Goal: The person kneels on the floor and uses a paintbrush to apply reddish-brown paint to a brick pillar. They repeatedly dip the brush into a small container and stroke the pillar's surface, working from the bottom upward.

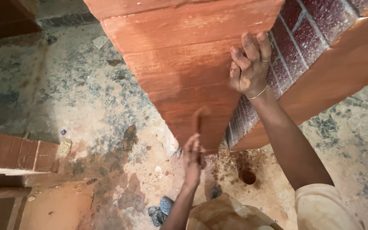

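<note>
- Right hand (250, 68): thin gold-coloured bangle at the wrist, a ring on one finger.
- Right arm: short cream sleeve.
- Left hand (193, 157): bare, blurred; apparently no jewellery.

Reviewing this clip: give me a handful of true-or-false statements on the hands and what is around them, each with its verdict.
1. The right hand rests on the edge of the reddish wooden panel. True.
2. The left hand is empty. False: it holds a small brush against the panel.
3. Red brick shows behind the panel. True.
4. The right wrist is bare. False: it wears a thin bangle.
5. The floor is clean tile. False: it is stained, mottled concrete.
</note>
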